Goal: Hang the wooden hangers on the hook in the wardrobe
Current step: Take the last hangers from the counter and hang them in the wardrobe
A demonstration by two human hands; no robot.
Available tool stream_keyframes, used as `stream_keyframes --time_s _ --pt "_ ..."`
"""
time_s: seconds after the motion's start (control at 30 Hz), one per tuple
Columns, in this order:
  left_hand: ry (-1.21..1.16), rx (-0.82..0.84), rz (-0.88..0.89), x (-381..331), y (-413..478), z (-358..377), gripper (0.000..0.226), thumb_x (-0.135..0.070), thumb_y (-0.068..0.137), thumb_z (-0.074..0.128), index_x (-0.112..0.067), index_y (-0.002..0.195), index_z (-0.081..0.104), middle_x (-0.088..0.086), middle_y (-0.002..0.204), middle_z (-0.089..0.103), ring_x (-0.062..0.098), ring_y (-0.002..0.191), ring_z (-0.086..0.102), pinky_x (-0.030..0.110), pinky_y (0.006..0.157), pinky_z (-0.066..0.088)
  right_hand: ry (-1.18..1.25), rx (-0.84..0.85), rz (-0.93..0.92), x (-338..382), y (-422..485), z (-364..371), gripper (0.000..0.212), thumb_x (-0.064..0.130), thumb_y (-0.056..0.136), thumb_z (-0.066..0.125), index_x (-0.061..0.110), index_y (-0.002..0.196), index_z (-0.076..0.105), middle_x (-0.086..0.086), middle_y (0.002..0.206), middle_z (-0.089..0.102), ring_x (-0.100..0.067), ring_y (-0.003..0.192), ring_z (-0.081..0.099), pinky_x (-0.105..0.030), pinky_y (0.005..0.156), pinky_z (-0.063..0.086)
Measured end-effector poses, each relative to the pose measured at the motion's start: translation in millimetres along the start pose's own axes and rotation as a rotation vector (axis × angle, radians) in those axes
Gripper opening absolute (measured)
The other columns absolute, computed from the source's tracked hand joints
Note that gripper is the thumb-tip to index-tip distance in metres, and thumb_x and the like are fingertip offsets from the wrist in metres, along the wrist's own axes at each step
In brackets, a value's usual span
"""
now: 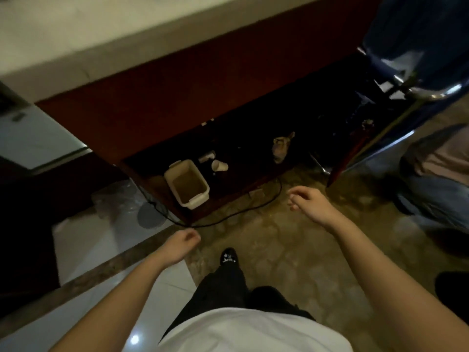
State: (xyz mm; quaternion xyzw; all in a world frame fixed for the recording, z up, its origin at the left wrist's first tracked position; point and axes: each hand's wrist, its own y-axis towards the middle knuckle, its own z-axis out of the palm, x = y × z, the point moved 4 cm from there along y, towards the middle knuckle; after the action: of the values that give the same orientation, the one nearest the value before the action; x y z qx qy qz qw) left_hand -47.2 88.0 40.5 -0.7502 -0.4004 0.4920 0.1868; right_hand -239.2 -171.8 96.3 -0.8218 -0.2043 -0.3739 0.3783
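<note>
A cream plastic bin (186,184) stands under the dark red desk (157,97), open-topped, with a brownish layer at its bottom; what that layer is cannot be told. Two paper cups (219,165) lie tipped just beside it, and a crumpled brown bag (281,146) sits further right. A black cable (241,212) curves along the desk's lower edge. The left hand (184,241) and right hand (308,200) hang loosely curled, holding nothing, over open mottled floor (279,250). Another person's jeans (436,184) border the right. The view does not show where the wooden hangers are.
</note>
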Motion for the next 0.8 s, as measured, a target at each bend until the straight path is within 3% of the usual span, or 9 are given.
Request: stream_keyframes --time_s 0.1,0.23,0.3,0.4,0.5,0.7,0.8 --pt "0.005 -0.005 0.148 -70.5 2.9 -32.5 0.017 -0.023 0.096 0.044 -0.019 0.109 0.055 -0.006 0.096 0.057 0.014 0.095 0.054 0.026 0.086 0.043 -0.073 0.029 -0.182 52.0 23.7 -13.7 0.022 0.014 0.096 0.045 0.013 0.114 0.057 -0.004 0.093 0.062 -0.011 0.078 0.058 -0.023 0.074 0.047" --pt "0.117 -0.003 0.302 -160.3 -4.1 -93.0 0.031 -0.034 0.096 0.041 -0.024 0.123 0.052 -0.006 0.117 0.058 0.014 0.109 0.057 0.035 0.095 0.048 -0.136 0.0 -0.371 132.7 47.7 -36.0 0.023 0.02 0.097 0.044 0.018 0.115 0.057 0.006 0.093 0.063 -0.007 0.082 0.062 -0.028 0.079 0.049" --pt "0.183 -0.053 0.409 -203.2 -10.5 -126.6 0.03 -0.036 0.096 0.042 -0.027 0.123 0.052 -0.007 0.122 0.057 0.01 0.113 0.055 0.033 0.097 0.047 -0.128 -0.006 -0.454 177.0 52.1 -50.0 0.019 0.022 0.096 0.045 0.024 0.11 0.058 0.01 0.093 0.063 -0.005 0.086 0.063 -0.028 0.081 0.051" --pt "0.246 -0.181 0.592 -260.8 -28.3 -174.9 0.02 -0.036 0.094 0.045 -0.037 0.112 0.053 -0.015 0.112 0.061 0.005 0.108 0.058 0.03 0.096 0.047 -0.12 -0.051 -0.614 238.0 52.0 -73.2 0.018 0.022 0.095 0.048 0.028 0.105 0.061 0.01 0.093 0.067 -0.004 0.086 0.065 -0.023 0.08 0.05" --pt "0.246 -0.274 0.723 -305.3 -46.0 -218.8 0.021 -0.033 0.094 0.046 -0.032 0.113 0.055 -0.014 0.111 0.062 0.004 0.105 0.059 0.026 0.094 0.046 -0.134 -0.107 -0.734 291.0 53.1 -91.3 0.019 0.022 0.093 0.049 0.028 0.106 0.062 0.008 0.091 0.069 -0.006 0.083 0.066 -0.027 0.079 0.052" --pt "0.384 -0.525 0.776 -358.3 -41.2 -301.1 0.029 -0.033 0.093 0.047 -0.024 0.118 0.057 -0.01 0.111 0.06 0.004 0.103 0.056 0.021 0.084 0.044 -0.235 -0.166 -0.837 375.4 80.6 -112.1 0.021 0.023 0.092 0.052 0.023 0.109 0.063 -0.001 0.099 0.067 -0.016 0.092 0.064 -0.033 0.082 0.053" --pt "0.381 -0.609 0.737 -371.2 -19.7 -333.3 0.027 -0.03 0.093 0.048 -0.021 0.117 0.058 -0.005 0.115 0.061 0.009 0.107 0.056 0.024 0.088 0.044 -0.326 -0.188 -0.845 405.8 108.1 -116.9 0.021 0.024 0.092 0.052 0.023 0.111 0.062 0.004 0.101 0.063 -0.005 0.086 0.059 -0.02 0.072 0.05"
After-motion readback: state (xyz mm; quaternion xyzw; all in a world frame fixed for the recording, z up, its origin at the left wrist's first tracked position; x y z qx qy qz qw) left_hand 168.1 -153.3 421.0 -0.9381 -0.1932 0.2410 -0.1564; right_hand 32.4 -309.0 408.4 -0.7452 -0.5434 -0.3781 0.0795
